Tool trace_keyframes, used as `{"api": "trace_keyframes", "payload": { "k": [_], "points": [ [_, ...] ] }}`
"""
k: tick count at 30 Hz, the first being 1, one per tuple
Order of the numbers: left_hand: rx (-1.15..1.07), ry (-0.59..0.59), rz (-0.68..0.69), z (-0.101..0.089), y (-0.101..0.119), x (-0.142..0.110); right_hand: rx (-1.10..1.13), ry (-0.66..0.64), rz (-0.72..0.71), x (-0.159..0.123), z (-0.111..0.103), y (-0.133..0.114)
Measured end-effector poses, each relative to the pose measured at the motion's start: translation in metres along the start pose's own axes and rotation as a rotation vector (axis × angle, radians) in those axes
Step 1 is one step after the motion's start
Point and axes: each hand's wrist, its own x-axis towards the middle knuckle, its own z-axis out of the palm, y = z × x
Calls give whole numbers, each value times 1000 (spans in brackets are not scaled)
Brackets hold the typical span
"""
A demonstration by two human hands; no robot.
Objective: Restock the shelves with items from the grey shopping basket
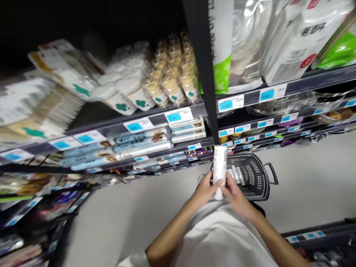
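**A:** What's between the 2 hands?

**B:** A white cylindrical pack (220, 165), its printing too blurred to read. The left hand (206, 189) and right hand (237, 196) close around its lower half from either side, so both are holding it, with only a narrow space between them.

**A:** Which way does it lie?

**B:** Its long axis runs almost straight up the view, away from the chest, with a slight tilt. Its upper end points toward the black shelf upright (202, 63). Neither hand is clearly nearer; they flank it about evenly.

**A:** What's right behind it?

**B:** A dark grey plastic shopping basket (257, 189), with silver packets (237, 175) inside. The pack overlaps the basket in view. I can't tell what carries the basket.

**A:** And farther out?

**B:** Dark metal shelves (111, 125) run along the left and top of the view, with blue-and-white price labels (174, 117) on their edges. They hold white round packets with green marks (119, 89), stacked round tubs (172, 70) and large white-and-green bags (278, 33). A light grey floor (311, 178) lies below them, and a white shirt (219, 237) fills the bottom of the view between the 2 forearms.
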Motion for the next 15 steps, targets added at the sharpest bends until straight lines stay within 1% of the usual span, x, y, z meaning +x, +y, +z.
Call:
{"api": "trace_keyframes", "payload": {
  "k": [2,4,6,8,10,12,13,14,15],
  "points": [
    [-114,29,-1,-13,4,1,-72,-36,-5,1,7,-11],
    [-163,62,-39,-31,7,6,-109,-17,-14,-1,13,-16],
    [-153,112,-69,-57,11,15,-118,41,-20,-5,18,-15],
    [-111,166,-64,-90,16,27,-114,112,-12,-12,19,-9],
    [-39,221,-36,-127,24,41,-100,178,16,-21,17,0],
    [100,306,27,-163,33,55,-80,248,57,-31,14,10],
    [200,346,68,-179,38,62,-70,285,76,-36,13,15],
    [349,378,119,-194,43,69,-62,326,87,-41,12,20],
    [491,389,162,-206,47,76,-56,368,92,-46,11,26]
  ]
}}
